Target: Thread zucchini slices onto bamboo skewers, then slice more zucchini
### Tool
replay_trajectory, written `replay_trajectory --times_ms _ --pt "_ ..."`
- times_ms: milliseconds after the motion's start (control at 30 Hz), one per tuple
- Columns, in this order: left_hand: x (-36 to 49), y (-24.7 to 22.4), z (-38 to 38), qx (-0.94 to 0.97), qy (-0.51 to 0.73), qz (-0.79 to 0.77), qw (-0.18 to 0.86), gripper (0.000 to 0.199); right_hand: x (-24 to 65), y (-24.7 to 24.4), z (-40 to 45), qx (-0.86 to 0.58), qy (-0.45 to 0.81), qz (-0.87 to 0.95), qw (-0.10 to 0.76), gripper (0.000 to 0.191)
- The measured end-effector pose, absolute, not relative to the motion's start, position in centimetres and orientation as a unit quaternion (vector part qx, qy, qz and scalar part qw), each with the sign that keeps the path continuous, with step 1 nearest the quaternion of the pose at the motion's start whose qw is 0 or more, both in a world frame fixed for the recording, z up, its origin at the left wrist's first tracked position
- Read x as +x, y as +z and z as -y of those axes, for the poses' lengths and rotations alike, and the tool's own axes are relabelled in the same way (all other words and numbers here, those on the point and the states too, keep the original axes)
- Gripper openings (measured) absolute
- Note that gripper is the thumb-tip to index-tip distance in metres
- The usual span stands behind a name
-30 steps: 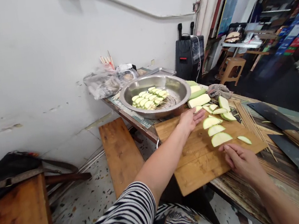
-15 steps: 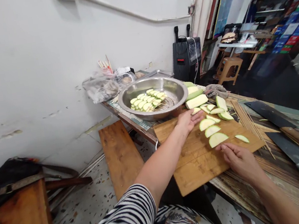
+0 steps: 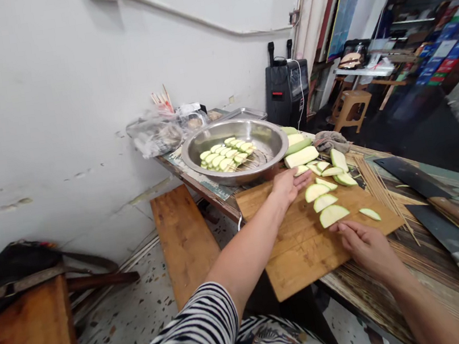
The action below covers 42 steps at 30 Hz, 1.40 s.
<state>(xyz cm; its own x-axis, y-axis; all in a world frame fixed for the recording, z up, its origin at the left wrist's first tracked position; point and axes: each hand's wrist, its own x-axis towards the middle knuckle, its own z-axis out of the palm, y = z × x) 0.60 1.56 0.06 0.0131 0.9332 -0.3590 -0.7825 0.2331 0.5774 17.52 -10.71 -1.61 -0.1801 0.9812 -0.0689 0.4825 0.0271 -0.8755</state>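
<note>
My left hand (image 3: 290,184) rests over the far edge of the wooden cutting board (image 3: 299,268), fingers stretched out, beside a pale green-edged slice (image 3: 300,170). My right hand (image 3: 358,238) is closed in a pinch at the near edge of a large half-round slice (image 3: 333,215); what its fingertips hold is too small to make out. Beyond that slice, more slices (image 3: 324,202) form a row towards my left hand. One thin slice (image 3: 370,214) lies apart on the right. Several skewered slices (image 3: 227,156) sit in the metal basin (image 3: 271,160).
Peeled squash pieces (image 3: 301,156) and a grey cloth (image 3: 331,139) lie behind the board. To the right are loose bamboo sticks (image 3: 389,197) and two cleavers (image 3: 443,229), (image 3: 413,174). A black speaker (image 3: 286,91) stands at the back, a wooden bench (image 3: 185,239) at the left.
</note>
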Motion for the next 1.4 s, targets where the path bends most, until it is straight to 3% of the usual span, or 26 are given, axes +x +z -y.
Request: replay_trajectory --times_ms 1400 --pt "0.85 -0.15 -1.8 0.097 0.624 -0.335 0.699 0.005 17.51 -1.48 10.84 -0.556 0.412 0.644 0.327 0.042"
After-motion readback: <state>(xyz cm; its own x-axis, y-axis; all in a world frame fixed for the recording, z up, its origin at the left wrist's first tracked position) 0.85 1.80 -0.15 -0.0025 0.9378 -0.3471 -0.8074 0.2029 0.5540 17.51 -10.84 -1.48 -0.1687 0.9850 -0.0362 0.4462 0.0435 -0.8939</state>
